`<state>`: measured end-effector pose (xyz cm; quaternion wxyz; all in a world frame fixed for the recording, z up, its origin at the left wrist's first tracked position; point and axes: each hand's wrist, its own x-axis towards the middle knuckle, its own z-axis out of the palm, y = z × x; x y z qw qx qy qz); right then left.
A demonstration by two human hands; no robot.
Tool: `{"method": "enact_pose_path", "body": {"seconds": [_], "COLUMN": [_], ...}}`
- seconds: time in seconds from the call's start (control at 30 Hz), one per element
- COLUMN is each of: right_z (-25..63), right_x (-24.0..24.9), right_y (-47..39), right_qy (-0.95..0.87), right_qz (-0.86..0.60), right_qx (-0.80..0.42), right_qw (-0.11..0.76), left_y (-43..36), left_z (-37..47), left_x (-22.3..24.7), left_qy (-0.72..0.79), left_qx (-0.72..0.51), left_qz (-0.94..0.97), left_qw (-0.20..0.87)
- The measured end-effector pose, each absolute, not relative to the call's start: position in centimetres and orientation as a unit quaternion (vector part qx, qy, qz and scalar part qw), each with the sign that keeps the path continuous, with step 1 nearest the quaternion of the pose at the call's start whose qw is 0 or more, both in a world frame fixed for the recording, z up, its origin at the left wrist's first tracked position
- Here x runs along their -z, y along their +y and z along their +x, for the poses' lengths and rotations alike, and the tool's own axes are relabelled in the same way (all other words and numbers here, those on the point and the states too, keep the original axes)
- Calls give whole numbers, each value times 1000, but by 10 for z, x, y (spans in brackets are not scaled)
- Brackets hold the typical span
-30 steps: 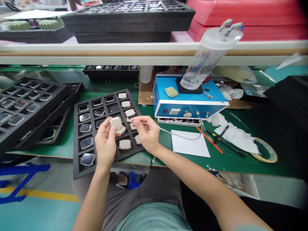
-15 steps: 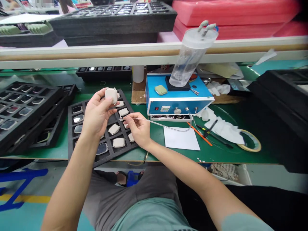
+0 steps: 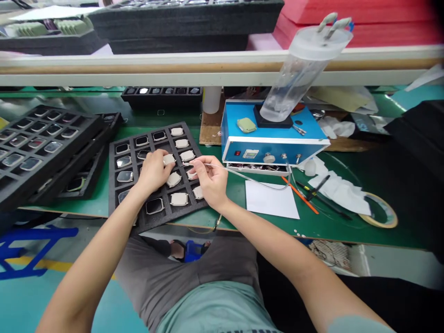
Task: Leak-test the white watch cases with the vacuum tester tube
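Note:
My left hand (image 3: 155, 171) is down at the black foam tray (image 3: 163, 217), its fingers closed on a cream watch case (image 3: 169, 159) at one of the compartments. Whether the case touches the tray floor is hidden. My right hand (image 3: 212, 181) hovers over the tray's right side, pinching the tip end of a thin clear tube (image 3: 239, 174) that runs to the blue machine (image 3: 277, 145). Other cream cases, such as one near the front (image 3: 179, 199), lie in the right-hand compartments. Dark-screened watch cases (image 3: 154, 206) fill several on the left.
Stacked black trays (image 3: 52, 152) stand at the left. A clear cylinder (image 3: 294, 78) and a green watch case (image 3: 246, 125) sit on the machine. White paper (image 3: 271, 199), an orange stick (image 3: 301, 196) and a tape roll (image 3: 381, 210) lie to the right. A shelf edge (image 3: 173, 78) crosses behind.
My left hand has lowered the cream watch case from above the tray into it. My right hand still pinches the tube. The whole view has shifted slightly.

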<state>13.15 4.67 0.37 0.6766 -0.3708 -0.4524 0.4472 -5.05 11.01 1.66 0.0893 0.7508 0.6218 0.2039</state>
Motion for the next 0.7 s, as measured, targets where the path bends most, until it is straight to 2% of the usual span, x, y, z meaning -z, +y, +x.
{"method": "enact_pose_path", "body": {"seconds": [0.13, 0.23, 0.33, 0.43, 0.5, 0.57, 0.63, 0.7], "right_z": [134, 142, 150, 148, 138, 127, 118, 118], "right_x": [3, 7, -3, -25, -38, -43, -40, -33], "right_y": [51, 62, 76, 90, 97, 103, 106, 106], "right_qy": [-493, -576, -652, -702, -725, -741, -747, -736], "right_qz": [-387, -431, -502, -583, -618, -630, -626, -610], "right_qx": [-437, -387, -324, -268, -222, -184, -177, -224], "right_qw": [645, 577, 466, 308, 205, 142, 139, 191], "left_y": [102, 82, 60, 47, 43, 41, 40, 41], "left_z": [-51, -48, -41, -33, -30, -30, -32, -38], "left_x": [-19, -29, -37, -40, -39, -37, -36, -39], "left_qy": [611, 611, 630, 646, 650, 654, 663, 668], "left_qx": [-192, -195, -114, -50, -58, -92, -149, -267], "left_qz": [767, 767, 768, 762, 758, 749, 727, 668], "left_qw": [21, -2, -1, 0, 14, 47, 97, 189]}}
